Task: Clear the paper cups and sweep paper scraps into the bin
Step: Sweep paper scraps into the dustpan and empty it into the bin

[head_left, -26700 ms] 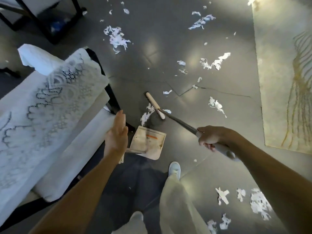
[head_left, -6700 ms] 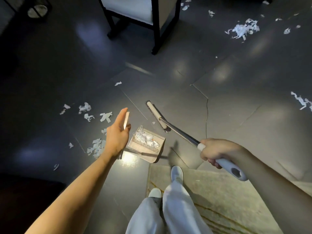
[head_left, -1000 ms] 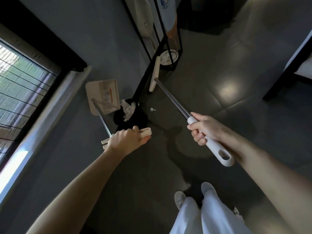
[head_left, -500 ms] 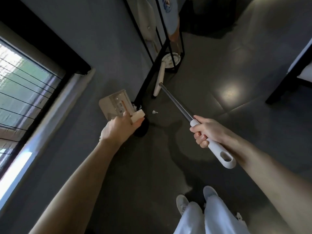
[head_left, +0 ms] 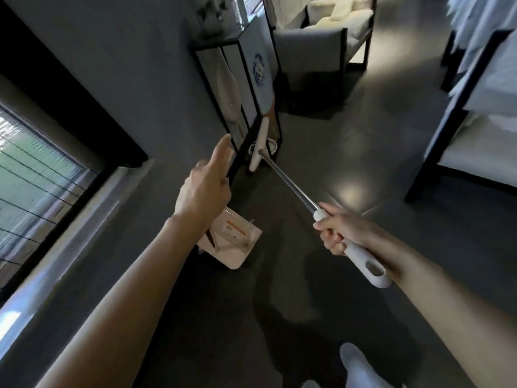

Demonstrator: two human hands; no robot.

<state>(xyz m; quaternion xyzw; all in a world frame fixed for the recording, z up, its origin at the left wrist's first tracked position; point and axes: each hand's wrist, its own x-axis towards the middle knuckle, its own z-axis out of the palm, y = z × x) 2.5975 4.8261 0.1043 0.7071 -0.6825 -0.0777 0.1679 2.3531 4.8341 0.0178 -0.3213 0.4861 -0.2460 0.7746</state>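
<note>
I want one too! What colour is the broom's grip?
White broom grip, head view.

No text reads clearly; the dustpan label [head_left: 235, 228] and blue emblem [head_left: 259, 70] are blurred.

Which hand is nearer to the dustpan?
Left. The left hand is just above the dustpan, along its handle; the right hand is off to its right, gripping the broom.

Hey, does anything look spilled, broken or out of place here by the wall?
Nothing stands out. The left hand holds the dustpan tilted above the dark floor. The right hand grips the broom, whose head is near the foot of the black shelf. I see no scraps or spills, though the picture is blurred.
</note>
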